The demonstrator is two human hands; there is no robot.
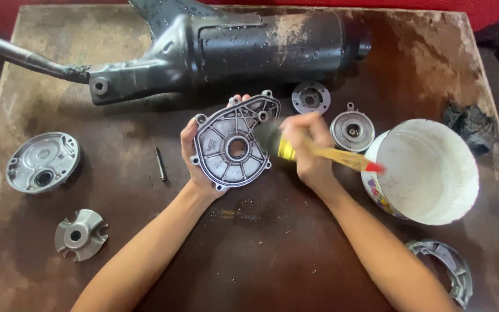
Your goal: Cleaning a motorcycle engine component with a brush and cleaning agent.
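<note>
On a stained brown table point(261, 260) below a long black exhaust muffler point(232, 46) and beside a white bucket point(434, 173), the left hand point(194, 159) grips a ribbed grey engine cover point(235, 141) upright at centre while the right hand point(307, 150) is clenched around a yellow-handled brush point(324, 155) touching it.

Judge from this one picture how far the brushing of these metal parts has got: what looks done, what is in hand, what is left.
Done: cannot tell; no part looks clearly cleaner than the rest. In hand: the left hand holds the ribbed cover plate tilted up while the right hand works a blurred yellow-handled brush at its edge, beside the white bucket. Left, probably: the round housing, the finned piece and two small discs lie untouched.
</note>
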